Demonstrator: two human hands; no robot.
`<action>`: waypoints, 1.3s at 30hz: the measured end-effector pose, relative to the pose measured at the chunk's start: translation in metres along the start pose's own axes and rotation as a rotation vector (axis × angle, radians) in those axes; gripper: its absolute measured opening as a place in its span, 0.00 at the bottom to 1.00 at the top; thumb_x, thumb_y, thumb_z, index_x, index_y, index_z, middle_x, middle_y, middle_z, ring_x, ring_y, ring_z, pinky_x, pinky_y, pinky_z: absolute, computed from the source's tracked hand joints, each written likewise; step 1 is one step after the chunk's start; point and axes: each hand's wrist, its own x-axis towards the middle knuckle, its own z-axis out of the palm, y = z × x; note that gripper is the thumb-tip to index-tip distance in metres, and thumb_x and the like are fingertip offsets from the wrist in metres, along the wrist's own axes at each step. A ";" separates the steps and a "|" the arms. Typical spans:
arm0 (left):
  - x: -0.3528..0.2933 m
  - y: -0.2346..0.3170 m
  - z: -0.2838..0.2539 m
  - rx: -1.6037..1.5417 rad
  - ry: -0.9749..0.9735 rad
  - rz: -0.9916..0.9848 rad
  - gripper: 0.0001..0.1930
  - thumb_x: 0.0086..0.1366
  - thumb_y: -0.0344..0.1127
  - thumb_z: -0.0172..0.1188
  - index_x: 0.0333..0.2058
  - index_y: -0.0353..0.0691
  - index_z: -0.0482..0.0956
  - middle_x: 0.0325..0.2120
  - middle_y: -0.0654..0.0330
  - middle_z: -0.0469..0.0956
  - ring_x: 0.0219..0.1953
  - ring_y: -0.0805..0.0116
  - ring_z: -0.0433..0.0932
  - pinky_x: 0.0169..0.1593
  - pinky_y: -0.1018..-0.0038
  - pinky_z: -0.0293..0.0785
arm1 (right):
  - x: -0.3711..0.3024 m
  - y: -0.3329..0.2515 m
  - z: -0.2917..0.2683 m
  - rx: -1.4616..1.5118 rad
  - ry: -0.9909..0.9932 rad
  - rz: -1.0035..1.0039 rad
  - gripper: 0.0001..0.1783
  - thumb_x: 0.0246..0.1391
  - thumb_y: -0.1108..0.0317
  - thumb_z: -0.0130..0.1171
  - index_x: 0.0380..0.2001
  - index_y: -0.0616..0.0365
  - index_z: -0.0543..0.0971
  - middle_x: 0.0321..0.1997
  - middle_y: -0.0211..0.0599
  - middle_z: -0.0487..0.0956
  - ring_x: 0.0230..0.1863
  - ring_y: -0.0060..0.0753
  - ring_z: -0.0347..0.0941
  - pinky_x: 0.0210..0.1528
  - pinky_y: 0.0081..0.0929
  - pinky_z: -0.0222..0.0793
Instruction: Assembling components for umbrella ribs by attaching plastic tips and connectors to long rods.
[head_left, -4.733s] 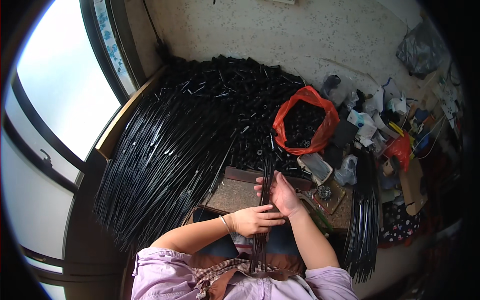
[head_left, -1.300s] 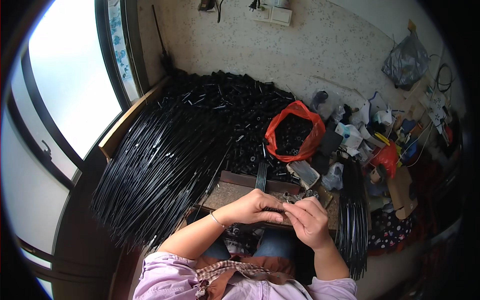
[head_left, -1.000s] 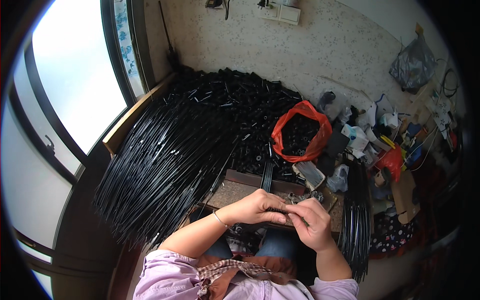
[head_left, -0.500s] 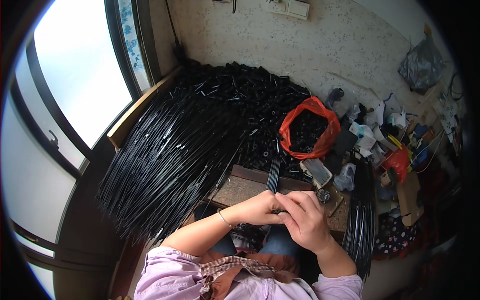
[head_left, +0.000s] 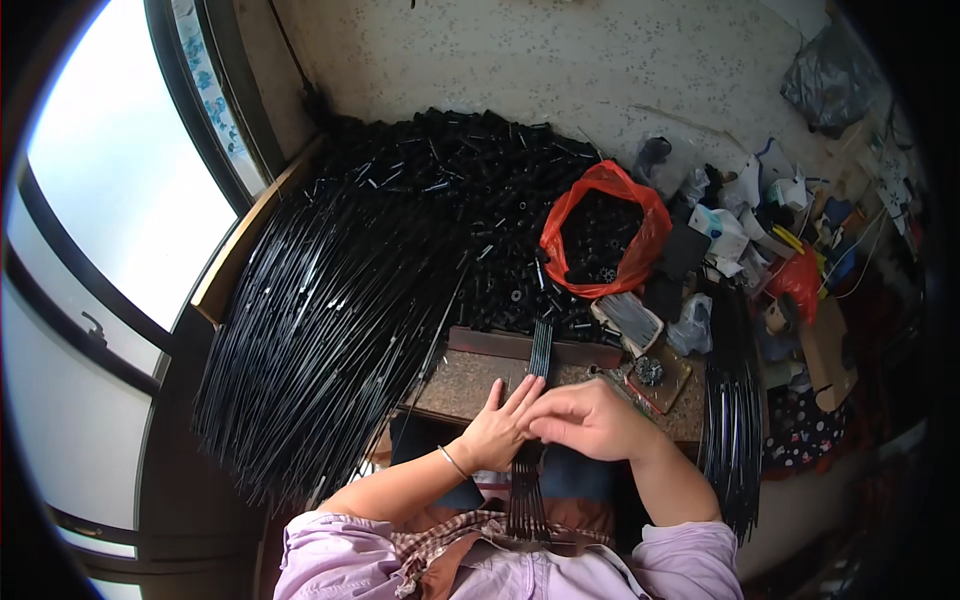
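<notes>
A flat row of several thin black rods [head_left: 541, 347] runs over the edge of a speckled brown tabletop [head_left: 465, 380] and down above my lap. My left hand [head_left: 493, 432], with a bracelet at its wrist, lies across these rods, its fingers stretched out and the thumb apart. Just to its right, my right hand [head_left: 592, 418] is bent over the left fingertips. Its thumb and fingers come together in a pinch; whatever lies between them is too small to make out. The rods' lower ends fan out slightly below my hands.
A dark strip [head_left: 480, 342] edges the table's back. Beyond lie a heap of short black tubes [head_left: 450, 150], a red plastic bag [head_left: 655, 235] of black parts, and a large spread of long black rods [head_left: 310, 350] at left. More rods [head_left: 733, 440] hang at right, near clutter.
My left hand has opened from its closed grip and now lies with fingers extended. The rods' lower ends have come into sight under my hands. The whole view has shifted slightly.
</notes>
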 end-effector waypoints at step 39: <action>-0.010 -0.002 -0.006 -0.159 -0.099 -0.041 0.49 0.44 0.52 0.59 0.61 0.33 0.50 0.62 0.48 0.48 0.65 0.55 0.47 0.63 0.62 0.46 | 0.027 0.166 -0.042 -0.732 0.386 0.119 0.06 0.45 0.75 0.54 0.29 0.58 0.79 0.27 0.40 0.73 0.30 0.45 0.73 0.31 0.34 0.70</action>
